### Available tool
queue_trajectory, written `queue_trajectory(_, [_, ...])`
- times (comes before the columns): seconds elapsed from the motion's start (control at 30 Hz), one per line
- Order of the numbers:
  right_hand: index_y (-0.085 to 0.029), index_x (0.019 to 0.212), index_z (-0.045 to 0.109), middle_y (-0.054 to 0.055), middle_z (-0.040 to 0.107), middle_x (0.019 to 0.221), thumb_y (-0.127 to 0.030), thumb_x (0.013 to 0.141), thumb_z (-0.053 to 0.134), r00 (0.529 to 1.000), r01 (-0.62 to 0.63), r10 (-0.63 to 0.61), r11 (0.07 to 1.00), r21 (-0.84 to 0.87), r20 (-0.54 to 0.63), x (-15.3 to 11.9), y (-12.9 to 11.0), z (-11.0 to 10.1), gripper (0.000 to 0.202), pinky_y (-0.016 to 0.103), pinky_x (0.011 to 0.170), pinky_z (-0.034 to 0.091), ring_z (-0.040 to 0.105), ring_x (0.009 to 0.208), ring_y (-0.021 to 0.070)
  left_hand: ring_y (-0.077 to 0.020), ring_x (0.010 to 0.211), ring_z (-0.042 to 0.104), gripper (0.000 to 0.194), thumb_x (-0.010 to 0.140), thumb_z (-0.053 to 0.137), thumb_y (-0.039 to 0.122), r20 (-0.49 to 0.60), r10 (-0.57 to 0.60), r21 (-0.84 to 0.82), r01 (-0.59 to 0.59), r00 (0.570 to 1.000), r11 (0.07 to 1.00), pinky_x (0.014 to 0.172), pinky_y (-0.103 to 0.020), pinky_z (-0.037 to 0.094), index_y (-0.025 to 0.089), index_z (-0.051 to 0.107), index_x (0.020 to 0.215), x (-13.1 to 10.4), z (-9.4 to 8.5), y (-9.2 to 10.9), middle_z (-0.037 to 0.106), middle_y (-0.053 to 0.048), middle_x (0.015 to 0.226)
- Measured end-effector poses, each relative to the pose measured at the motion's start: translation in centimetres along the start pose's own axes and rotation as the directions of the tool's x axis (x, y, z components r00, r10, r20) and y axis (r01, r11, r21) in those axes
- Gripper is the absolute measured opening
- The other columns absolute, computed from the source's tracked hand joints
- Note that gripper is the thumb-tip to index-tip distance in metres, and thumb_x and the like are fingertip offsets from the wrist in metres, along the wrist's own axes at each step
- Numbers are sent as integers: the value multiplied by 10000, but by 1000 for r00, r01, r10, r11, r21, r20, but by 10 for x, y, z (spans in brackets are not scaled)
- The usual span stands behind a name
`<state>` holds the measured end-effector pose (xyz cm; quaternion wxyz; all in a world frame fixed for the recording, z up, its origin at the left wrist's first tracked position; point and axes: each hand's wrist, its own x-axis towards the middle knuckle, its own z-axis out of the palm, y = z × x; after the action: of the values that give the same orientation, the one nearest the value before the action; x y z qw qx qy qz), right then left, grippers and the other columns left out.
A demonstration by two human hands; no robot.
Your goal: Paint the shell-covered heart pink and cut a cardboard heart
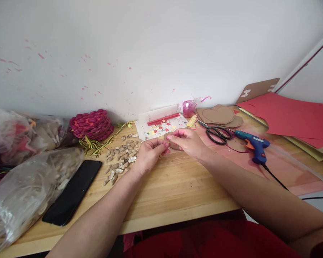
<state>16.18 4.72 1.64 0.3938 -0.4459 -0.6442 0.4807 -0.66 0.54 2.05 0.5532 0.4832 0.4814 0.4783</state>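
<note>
Close together over the middle of the wooden table (174, 186), both my hands are closed in a pinch. My right hand (190, 144) grips a small brown cardboard piece (174, 146), mostly covered by the fingers. My left hand (151, 153) has thumb and forefinger pressed together at the cardboard's left side. A tiny yellow-green bit shows at those fingertips, too small to name surely. Just left of this hand lie scattered peanut shells (123, 154). Behind the hands is a white paper sheet (142, 125) with small coloured stars (167, 130) and a red strip (163, 119).
Black-handled scissors (219, 135) and a blue glue gun (254, 143) with a cord lie right. Beyond them are cardboard cutouts (218, 115) and red sheets (293, 118). Leftward are a black phone (73, 191), plastic bags (37, 190) and stacked magenta pieces with cords (90, 125).
</note>
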Motion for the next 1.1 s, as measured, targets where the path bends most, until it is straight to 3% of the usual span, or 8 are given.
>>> queue_trajectory(0.1, [-175,840,704,-16,573,662,-559,740,725,996,-34,42,994,102,-77,2,-4,-2,398,256,504,328,469,571,109,-97,539,532,264,682,841,380,-23,-56,-91,54,998,994,467,-197,340,139,751,739,-1,1,1,695,-43,638])
queue_trajectory(0.23, [-170,847,712,-4,578,644,-556,750,719,991,-111,121,981,160,-53,2,-7,-4,398,245,482,314,498,575,117,-126,716,619,304,605,905,341,-85,-124,-289,94,989,953,470,-175,368,148,760,790,2,0,0,730,-56,841])
queue_trajectory(0.33, [-170,751,672,-17,555,598,-512,757,732,990,-129,119,981,148,72,-1,-8,-2,347,245,489,306,461,543,101,-122,772,626,330,580,926,303,-115,-176,-401,117,978,909,468,-169,379,147,766,824,4,0,0,725,-47,907])
queue_trajectory(0.43, [-169,787,682,-11,607,681,-443,727,770,976,-120,89,981,151,199,-5,-7,4,294,247,523,337,500,600,103,-98,715,605,317,582,930,274,-100,-195,-472,126,976,872,462,-167,376,140,762,815,4,1,1,709,-24,839])
queue_trajectory(0.63, [-162,775,671,-13,623,688,-423,723,778,971,-101,65,983,151,229,-6,0,12,287,253,560,361,505,617,98,-64,629,582,324,558,945,230,-97,-183,-532,104,978,840,454,-154,377,114,769,804,5,2,1,709,-20,801])
queue_trajectory(0.83, [-158,817,660,-17,589,648,-419,762,753,957,-177,144,978,114,251,-5,-1,8,283,218,478,302,485,572,87,-48,621,571,285,569,930,178,-135,-156,-544,59,978,837,438,-130,381,90,770,787,9,-2,1,705,-25,799])
queue_trajectory(1.1, [-172,813,653,10,644,725,-315,736,772,958,-227,195,964,138,211,-7,-5,9,201,187,483,371,573,647,111,-67,582,596,229,663,884,212,-122,-136,-483,61,983,874,480,-127,437,108,763,827,10,-6,2,675,-17,666])
